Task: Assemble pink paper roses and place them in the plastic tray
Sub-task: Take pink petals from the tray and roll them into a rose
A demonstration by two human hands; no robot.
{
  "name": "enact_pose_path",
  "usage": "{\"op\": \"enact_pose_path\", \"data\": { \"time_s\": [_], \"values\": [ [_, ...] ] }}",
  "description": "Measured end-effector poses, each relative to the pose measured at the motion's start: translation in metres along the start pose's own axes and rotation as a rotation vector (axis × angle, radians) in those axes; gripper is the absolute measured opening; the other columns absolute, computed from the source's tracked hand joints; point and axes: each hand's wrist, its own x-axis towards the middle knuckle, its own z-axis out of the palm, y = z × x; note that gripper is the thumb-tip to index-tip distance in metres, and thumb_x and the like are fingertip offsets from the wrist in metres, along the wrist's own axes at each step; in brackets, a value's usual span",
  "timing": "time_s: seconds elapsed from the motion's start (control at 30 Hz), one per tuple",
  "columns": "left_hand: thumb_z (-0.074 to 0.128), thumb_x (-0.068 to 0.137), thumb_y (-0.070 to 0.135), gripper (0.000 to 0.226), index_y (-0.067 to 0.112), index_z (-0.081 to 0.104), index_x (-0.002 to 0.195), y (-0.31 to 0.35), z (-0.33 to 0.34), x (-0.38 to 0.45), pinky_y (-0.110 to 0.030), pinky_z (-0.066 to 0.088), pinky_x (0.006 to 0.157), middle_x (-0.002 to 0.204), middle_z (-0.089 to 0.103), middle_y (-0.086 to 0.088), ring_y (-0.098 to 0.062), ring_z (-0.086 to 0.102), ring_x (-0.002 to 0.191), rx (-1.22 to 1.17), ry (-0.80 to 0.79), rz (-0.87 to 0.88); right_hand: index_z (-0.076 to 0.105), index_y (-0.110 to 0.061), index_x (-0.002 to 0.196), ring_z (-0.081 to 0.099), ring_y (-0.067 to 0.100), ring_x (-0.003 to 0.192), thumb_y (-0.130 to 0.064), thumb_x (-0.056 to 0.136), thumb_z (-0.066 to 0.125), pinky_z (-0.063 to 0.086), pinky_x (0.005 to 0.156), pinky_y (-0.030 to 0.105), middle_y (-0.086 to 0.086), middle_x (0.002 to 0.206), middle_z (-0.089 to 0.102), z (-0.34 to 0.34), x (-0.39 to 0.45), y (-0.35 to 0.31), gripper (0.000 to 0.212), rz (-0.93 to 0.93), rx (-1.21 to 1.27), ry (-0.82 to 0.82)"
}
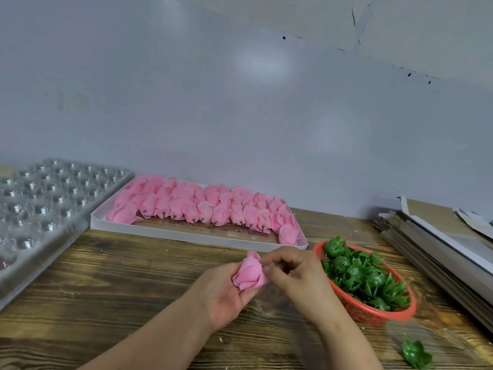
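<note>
My left hand (pixel 222 292) cups a pink paper rose (pixel 250 273) over the wooden table, fingers curled round its lower side. My right hand (pixel 290 271) meets it from the right and pinches the rose's edge with curled fingertips. Behind them a flat white box (pixel 186 236) holds several rows of pink rose heads (pixel 202 206). The clear plastic tray (pixel 40 198) with round cells lies at the far left; its cells look bare of roses.
An orange mesh basket (pixel 373 311) full of green plastic calyxes (pixel 362 279) stands just right of my right hand. One loose green calyx (pixel 416 355) lies at the table's front right. A stack of flat cardboard (pixel 440 241) fills the right edge. A grey wall rises behind.
</note>
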Motion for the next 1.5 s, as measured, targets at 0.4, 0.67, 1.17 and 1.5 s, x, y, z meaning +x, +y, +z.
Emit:
{"op": "enact_pose_path", "data": {
  "time_s": [0.4, 0.67, 1.17, 1.5],
  "values": [
    [0.045, 0.099, 0.016, 0.031, -0.006, 0.066, 0.105, 0.000, -0.002, 0.001, -0.041, 0.059, 0.056, 0.096, 0.071, -0.027, -0.033, 0.073, 0.077, 0.053, -0.030, -0.060, 0.067, -0.010, 0.074, 0.054, 0.011, 0.071, 0.004, 0.077, 0.068, 0.044, 0.065, 0.020, 0.001, 0.076, 0.060, 0.002, 0.002, 0.003, 0.015, -0.144, -0.106, 0.010],
    [0.035, 0.101, 0.044, 0.059, -0.007, 0.060, 0.118, 0.001, -0.002, 0.001, -0.042, 0.055, 0.076, 0.106, 0.070, -0.024, -0.033, 0.068, 0.098, 0.227, 0.066, -0.067, 0.060, -0.013, 0.066, 0.053, 0.008, 0.070, 0.007, 0.074, 0.066, 0.041, 0.064, 0.012, 0.000, 0.074, 0.060, -0.004, 0.004, 0.010, 0.023, -0.143, -0.106, 0.096],
    [0.056, 0.089, 0.045, 0.059, -0.007, 0.063, 0.115, 0.000, 0.000, 0.000, -0.037, 0.057, 0.077, 0.110, 0.070, -0.021, -0.029, 0.070, 0.099, 0.288, 0.066, -0.079, 0.066, -0.015, 0.074, 0.055, 0.007, 0.072, -0.007, 0.076, 0.070, 0.047, 0.068, 0.025, -0.002, 0.077, 0.063, -0.005, 0.002, 0.007, 0.009, -0.055, -0.210, -0.003],
    [0.066, 0.088, 0.022, 0.036, 0.000, 0.061, 0.117, -0.001, -0.003, -0.003, -0.040, 0.056, 0.077, 0.100, 0.073, -0.019, -0.031, 0.071, 0.095, 0.530, 0.100, -0.088, 0.068, -0.015, 0.073, 0.056, 0.003, 0.071, -0.008, 0.084, 0.064, 0.043, 0.062, 0.014, -0.004, 0.075, 0.064, -0.006, 0.003, 0.011, 0.013, -0.050, -0.200, 0.002]
  ]
}}
